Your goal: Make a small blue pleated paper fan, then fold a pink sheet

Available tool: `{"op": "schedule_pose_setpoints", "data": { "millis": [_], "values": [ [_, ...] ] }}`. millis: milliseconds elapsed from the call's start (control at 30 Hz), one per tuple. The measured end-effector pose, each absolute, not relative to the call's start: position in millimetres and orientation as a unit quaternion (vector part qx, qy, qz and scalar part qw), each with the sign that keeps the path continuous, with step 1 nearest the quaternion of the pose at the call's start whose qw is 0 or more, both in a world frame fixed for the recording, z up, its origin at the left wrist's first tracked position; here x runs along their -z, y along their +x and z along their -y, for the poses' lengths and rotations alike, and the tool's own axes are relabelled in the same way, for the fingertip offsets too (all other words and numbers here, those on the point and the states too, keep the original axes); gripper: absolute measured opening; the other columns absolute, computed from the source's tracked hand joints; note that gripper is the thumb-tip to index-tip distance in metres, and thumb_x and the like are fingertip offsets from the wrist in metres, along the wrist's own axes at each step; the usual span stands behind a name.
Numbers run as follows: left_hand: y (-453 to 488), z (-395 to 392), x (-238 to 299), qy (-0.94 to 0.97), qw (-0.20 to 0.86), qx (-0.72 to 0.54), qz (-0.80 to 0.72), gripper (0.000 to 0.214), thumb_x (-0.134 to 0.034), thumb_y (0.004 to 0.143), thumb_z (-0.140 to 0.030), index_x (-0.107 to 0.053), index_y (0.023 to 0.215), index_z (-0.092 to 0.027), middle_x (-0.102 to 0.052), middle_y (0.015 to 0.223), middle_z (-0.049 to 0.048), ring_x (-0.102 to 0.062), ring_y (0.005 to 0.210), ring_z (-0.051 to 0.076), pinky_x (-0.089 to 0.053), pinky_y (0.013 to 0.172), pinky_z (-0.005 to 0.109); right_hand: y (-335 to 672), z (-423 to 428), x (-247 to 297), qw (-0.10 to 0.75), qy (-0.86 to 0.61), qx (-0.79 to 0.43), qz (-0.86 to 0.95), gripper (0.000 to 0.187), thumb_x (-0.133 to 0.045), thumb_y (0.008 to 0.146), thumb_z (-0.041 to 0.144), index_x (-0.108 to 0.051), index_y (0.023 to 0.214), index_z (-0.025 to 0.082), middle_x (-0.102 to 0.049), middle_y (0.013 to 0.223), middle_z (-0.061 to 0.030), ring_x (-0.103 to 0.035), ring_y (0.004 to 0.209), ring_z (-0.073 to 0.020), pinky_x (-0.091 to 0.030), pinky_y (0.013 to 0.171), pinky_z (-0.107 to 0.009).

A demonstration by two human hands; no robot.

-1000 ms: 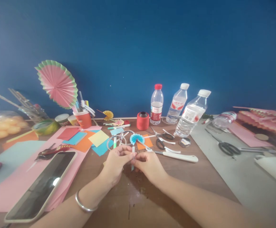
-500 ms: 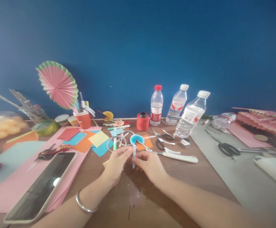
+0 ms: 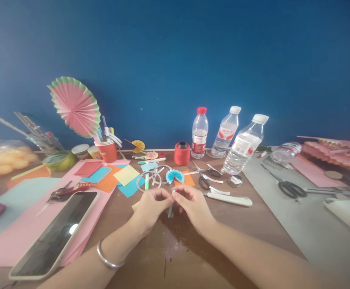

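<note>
My left hand [image 3: 150, 206] and my right hand [image 3: 193, 204] meet over the brown table [image 3: 253, 224], fingertips pinched together on a thin pale blue paper strip [image 3: 170, 209] that hangs down between them. A silver bangle [image 3: 107, 259] is on my left wrist. Just beyond the fingers lies a small blue pleated paper fan [image 3: 175, 175] on an orange square. A white-handled knife [image 3: 229, 199] lies right of my right hand.
A phone [image 3: 54, 235] rests on pink paper at the left. Coloured paper squares [image 3: 125, 175], scissors [image 3: 205, 176], a red thread spool [image 3: 182, 153], three water bottles [image 3: 223, 136], a red pen cup [image 3: 105, 150] with a pink fan [image 3: 74, 106] stand behind. More scissors [image 3: 292, 188] lie right.
Both hands have closed more tightly together on the strip, and its top end, which stood above the fingers, is now lower between them. The view shifted slightly.
</note>
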State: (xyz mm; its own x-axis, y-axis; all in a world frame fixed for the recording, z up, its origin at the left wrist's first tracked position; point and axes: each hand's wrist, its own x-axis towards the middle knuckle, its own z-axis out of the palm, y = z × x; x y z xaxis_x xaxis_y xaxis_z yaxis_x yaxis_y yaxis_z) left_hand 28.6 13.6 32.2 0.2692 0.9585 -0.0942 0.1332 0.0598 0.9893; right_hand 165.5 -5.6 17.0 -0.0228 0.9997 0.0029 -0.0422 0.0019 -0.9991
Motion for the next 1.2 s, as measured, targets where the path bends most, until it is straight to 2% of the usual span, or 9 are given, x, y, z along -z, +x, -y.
{"op": "schedule_pose_setpoints", "data": {
  "millis": [100, 267, 400, 533, 733, 833, 933, 1100, 1200],
  "values": [
    [29.1, -13.5, -32.7, 0.632, 0.499, -0.352, -0.478, 0.020, -0.061, 0.069, -0.031, -0.055, 0.057, -0.016, -0.054, 0.052, -0.0020, -0.046, 0.047, 0.009, -0.034, 0.045, 0.019, 167.2, 1.9, -15.6, 0.505, -0.498, -0.491, 0.506, 0.016, -0.057, 0.072, 0.031, -0.061, 0.066, 0.015, -0.056, 0.061, 0.0001, -0.046, 0.052, -0.0096, -0.038, 0.048, -0.020],
    [29.0, -15.3, -30.3, 0.650, 0.488, -0.331, -0.479, 0.023, -0.057, 0.072, -0.038, -0.062, 0.067, -0.015, -0.056, 0.058, -0.0015, -0.042, 0.049, 0.008, -0.031, 0.045, 0.018, 166.6, 0.8, -13.0, 0.525, -0.508, -0.500, 0.465, 0.017, -0.055, 0.072, 0.031, -0.058, 0.064, 0.016, -0.056, 0.057, 0.0018, -0.042, 0.047, -0.0078, -0.034, 0.045, -0.020],
    [27.8, -15.4, -29.4, 0.659, 0.481, -0.314, -0.486, 0.021, -0.059, 0.070, -0.034, -0.060, 0.062, -0.015, -0.054, 0.052, -0.0020, -0.041, 0.046, 0.008, -0.030, 0.043, 0.019, 161.7, 2.9, -10.7, 0.547, -0.506, -0.530, 0.405, 0.014, -0.055, 0.068, 0.026, -0.056, 0.058, 0.016, -0.047, 0.046, 0.0057, -0.036, 0.041, -0.0063, -0.028, 0.042, -0.019],
    [29.1, -13.3, -29.6, 0.661, 0.485, -0.318, -0.476, 0.019, -0.060, 0.069, -0.032, -0.058, 0.059, -0.016, -0.053, 0.053, -0.0024, -0.042, 0.047, 0.009, -0.031, 0.044, 0.019, 160.0, 2.6, -8.6, 0.570, -0.489, -0.562, 0.347, 0.012, -0.055, 0.063, 0.020, -0.052, 0.052, 0.015, -0.042, 0.043, 0.0064, -0.034, 0.040, -0.0060, -0.026, 0.040, -0.019],
    [29.5, -14.2, -27.1, 0.599, 0.536, -0.365, -0.470, 0.016, -0.060, 0.070, -0.030, -0.064, 0.078, -0.017, -0.061, 0.070, 0.0007, -0.050, 0.057, 0.011, -0.036, 0.050, 0.020, 166.8, -3.3, -13.3, 0.588, -0.463, -0.570, 0.338, 0.020, -0.061, 0.068, 0.034, -0.056, 0.062, 0.015, -0.050, 0.051, 0.0039, -0.042, 0.044, -0.0066, -0.031, 0.040, -0.018],
    [28.0, -16.6, -24.0, 0.586, 0.529, -0.382, -0.481, 0.016, -0.061, 0.069, -0.031, -0.064, 0.076, -0.017, -0.061, 0.067, -0.0001, -0.049, 0.054, 0.011, -0.036, 0.050, 0.021, 167.7, -4.1, -15.1, 0.595, -0.442, -0.595, 0.311, 0.022, -0.062, 0.067, 0.037, -0.056, 0.066, 0.017, -0.053, 0.058, 0.0032, -0.047, 0.050, -0.0079, -0.035, 0.040, -0.017],
    [27.7, -17.9, -22.8, 0.586, 0.537, -0.386, -0.468, 0.016, -0.061, 0.069, -0.029, -0.063, 0.080, -0.018, -0.063, 0.071, 0.0009, -0.053, 0.060, 0.012, -0.039, 0.054, 0.022, 166.9, -3.4, -15.1, 0.588, -0.435, -0.606, 0.314, 0.024, -0.063, 0.067, 0.039, -0.056, 0.065, 0.016, -0.054, 0.060, 0.0021, -0.048, 0.051, -0.0084, -0.038, 0.040, -0.017],
    [28.4, -16.3, -27.1, 0.631, 0.470, -0.397, -0.473, 0.009, -0.059, 0.069, -0.024, -0.063, 0.076, -0.018, -0.064, 0.074, 0.0014, -0.056, 0.070, 0.015, -0.041, 0.063, 0.023, 166.3, -1.5, -14.1, 0.559, -0.460, -0.582, 0.371, 0.026, -0.062, 0.068, 0.040, -0.058, 0.065, 0.014, -0.054, 0.059, 0.0006, -0.048, 0.050, -0.0091, -0.041, 0.040, -0.019],
    [28.4, -14.2, -29.2, 0.632, 0.476, -0.381, -0.479, 0.011, -0.059, 0.070, -0.027, -0.064, 0.075, -0.019, -0.062, 0.069, 0.0002, -0.053, 0.060, 0.013, -0.039, 0.055, 0.022, 166.2, -1.6, -12.6, 0.561, -0.473, -0.563, 0.380, 0.026, -0.064, 0.067, 0.038, -0.056, 0.059, 0.015, -0.054, 0.054, 0.0020, -0.046, 0.047, -0.0084, -0.040, 0.042, -0.019]
  ]
}}
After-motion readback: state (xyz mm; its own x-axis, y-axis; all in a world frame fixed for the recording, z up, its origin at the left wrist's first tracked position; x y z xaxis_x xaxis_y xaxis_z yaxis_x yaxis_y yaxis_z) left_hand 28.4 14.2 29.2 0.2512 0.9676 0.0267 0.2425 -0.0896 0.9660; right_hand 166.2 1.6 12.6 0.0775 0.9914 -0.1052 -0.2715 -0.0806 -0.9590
